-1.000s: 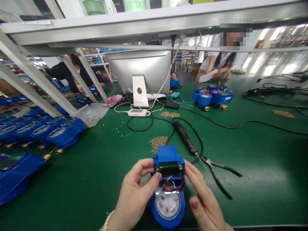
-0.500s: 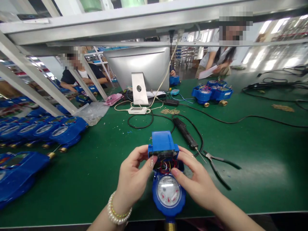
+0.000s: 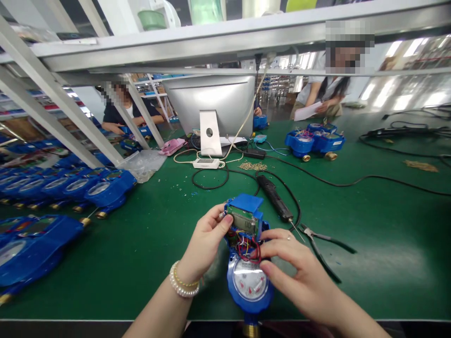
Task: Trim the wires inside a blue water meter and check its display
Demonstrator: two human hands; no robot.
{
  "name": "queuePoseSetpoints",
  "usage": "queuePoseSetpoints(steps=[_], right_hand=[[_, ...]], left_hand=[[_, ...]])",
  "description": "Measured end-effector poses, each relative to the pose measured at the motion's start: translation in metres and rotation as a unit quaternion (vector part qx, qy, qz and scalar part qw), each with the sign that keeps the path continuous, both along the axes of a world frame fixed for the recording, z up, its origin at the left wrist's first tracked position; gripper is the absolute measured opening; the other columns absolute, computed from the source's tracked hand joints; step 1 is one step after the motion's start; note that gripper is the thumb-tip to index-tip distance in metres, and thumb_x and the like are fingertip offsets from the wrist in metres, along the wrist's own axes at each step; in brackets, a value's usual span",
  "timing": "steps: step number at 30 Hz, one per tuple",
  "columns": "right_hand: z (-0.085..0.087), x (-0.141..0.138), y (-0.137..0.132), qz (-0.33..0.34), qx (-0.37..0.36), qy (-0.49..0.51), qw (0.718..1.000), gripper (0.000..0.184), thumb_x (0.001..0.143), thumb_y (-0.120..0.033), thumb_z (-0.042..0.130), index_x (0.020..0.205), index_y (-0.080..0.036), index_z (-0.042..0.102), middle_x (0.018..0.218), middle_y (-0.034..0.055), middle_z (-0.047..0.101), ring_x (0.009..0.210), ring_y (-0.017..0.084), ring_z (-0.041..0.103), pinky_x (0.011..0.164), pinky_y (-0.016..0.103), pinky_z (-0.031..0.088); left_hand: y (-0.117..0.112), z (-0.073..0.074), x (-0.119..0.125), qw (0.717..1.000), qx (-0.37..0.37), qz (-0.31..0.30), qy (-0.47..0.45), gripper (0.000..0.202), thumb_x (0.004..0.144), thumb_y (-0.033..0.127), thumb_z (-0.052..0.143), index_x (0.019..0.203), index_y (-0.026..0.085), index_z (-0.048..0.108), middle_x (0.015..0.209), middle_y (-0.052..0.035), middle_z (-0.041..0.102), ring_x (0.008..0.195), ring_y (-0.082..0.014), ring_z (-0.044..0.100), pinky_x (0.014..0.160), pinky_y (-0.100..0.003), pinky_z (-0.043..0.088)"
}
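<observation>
My left hand (image 3: 206, 241) has its fingers (image 3: 219, 219) clamped on the left edge of the blue lid (image 3: 246, 204). Thumb and forefinger pinch it beside the small display board (image 3: 243, 219) on its underside, so the lid stands tilted up and open. My right hand (image 3: 299, 274) comes in from the right. Its fingers (image 3: 282, 234) are closed over the right side of the water meter (image 3: 249, 284), lying across the body by the tangle of red, yellow and blue wires (image 3: 248, 246), with the thumb against the rim of the round dial. The meter lies flat at the near edge of the table (image 3: 369, 211), about midway along it, and its brass fitting (image 3: 251, 330) pokes out over that edge. A pearl bracelet (image 3: 181, 285) sits on my left wrist.

Just beyond the meter, to its right, a black electric screwdriver (image 3: 276, 204) lies with its tip pointing my way. A pair of pliers (image 3: 326, 251) lies beside it — near my right hand, not touching.

Toward the left edge runs a row of blue meters (image 3: 81, 188). Toward the far edge stands the back of a grey monitor (image 3: 214, 101), with a scatter of small brass screws (image 3: 252, 166) in front of it. To the right of the monitor are a few more meters (image 3: 313, 141) — another person there holds a sheet of paper (image 3: 306, 111).
</observation>
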State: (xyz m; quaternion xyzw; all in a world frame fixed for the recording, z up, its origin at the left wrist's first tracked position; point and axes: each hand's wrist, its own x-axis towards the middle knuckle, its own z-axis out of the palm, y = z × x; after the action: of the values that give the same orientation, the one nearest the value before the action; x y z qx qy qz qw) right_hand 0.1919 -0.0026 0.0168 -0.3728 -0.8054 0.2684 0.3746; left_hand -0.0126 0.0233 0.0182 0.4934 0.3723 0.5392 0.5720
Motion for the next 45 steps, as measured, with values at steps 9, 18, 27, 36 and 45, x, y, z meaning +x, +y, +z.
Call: queuePoseSetpoints(steps=[9, 18, 27, 36, 45], right_hand=[[0.018, 0.022, 0.036, 0.050, 0.249, -0.129, 0.958, 0.059, 0.079, -0.012, 0.055, 0.135, -0.019, 0.038, 0.137, 0.0110, 0.047, 0.129, 0.026, 0.039, 0.104, 0.044, 0.037], [0.007, 0.021, 0.028, -0.079, 0.132, -0.081, 0.985, 0.031, 0.089, -0.021, 0.050, 0.120, -0.021, 0.050, 0.111, 0.0081, 0.060, 0.102, 0.019, 0.057, 0.085, 0.032, 0.049], [0.029, 0.019, 0.024, -0.093, -0.057, -0.110, 0.988, 0.044, 0.088, -0.040, 0.052, 0.130, -0.032, 0.043, 0.122, 0.0031, 0.060, 0.105, 0.022, 0.060, 0.084, 0.033, 0.053], [0.034, 0.042, 0.020, 0.086, -0.267, -0.095, 0.955, 0.076, 0.075, -0.040, 0.068, 0.138, -0.037, 0.027, 0.139, 0.0032, 0.045, 0.112, 0.023, 0.057, 0.091, 0.033, 0.051], [0.035, 0.038, 0.009, 0.103, 0.027, -0.277, 0.955, 0.067, 0.082, -0.013, 0.050, 0.141, -0.034, 0.027, 0.110, 0.0058, 0.062, 0.098, 0.019, 0.063, 0.081, 0.032, 0.055]], left_hand=[[0.022, 0.013, 0.013, 0.974, -0.085, -0.208, 0.002, 0.024, 0.082, 0.029, 0.062, 0.102, 0.016, 0.059, 0.075, 0.0005, 0.058, 0.064, -0.0092, 0.052, 0.062, -0.021, 0.041], [-0.005, 0.025, -0.009, 0.944, 0.151, -0.048, 0.288, 0.024, 0.078, 0.035, 0.065, 0.097, 0.020, 0.064, 0.101, -0.0049, 0.065, 0.097, -0.0203, 0.057, 0.088, -0.032, 0.041], [0.023, 0.017, -0.024, 0.978, 0.000, -0.143, 0.152, 0.013, 0.080, 0.026, 0.063, 0.083, 0.014, 0.058, 0.079, -0.0065, 0.068, 0.076, -0.0162, 0.063, 0.069, -0.027, 0.046], [0.043, 0.018, -0.013, 0.970, 0.044, -0.217, 0.103, 0.003, 0.080, 0.013, 0.058, 0.079, 0.015, 0.056, 0.073, -0.0015, 0.061, 0.070, -0.0115, 0.057, 0.066, -0.023, 0.043], [0.045, 0.023, 0.002, 0.971, 0.018, -0.210, 0.116, 0.016, 0.078, 0.009, 0.046, 0.074, 0.012, 0.062, 0.069, -0.0010, 0.058, 0.055, -0.0078, 0.055, 0.056, -0.020, 0.043]])
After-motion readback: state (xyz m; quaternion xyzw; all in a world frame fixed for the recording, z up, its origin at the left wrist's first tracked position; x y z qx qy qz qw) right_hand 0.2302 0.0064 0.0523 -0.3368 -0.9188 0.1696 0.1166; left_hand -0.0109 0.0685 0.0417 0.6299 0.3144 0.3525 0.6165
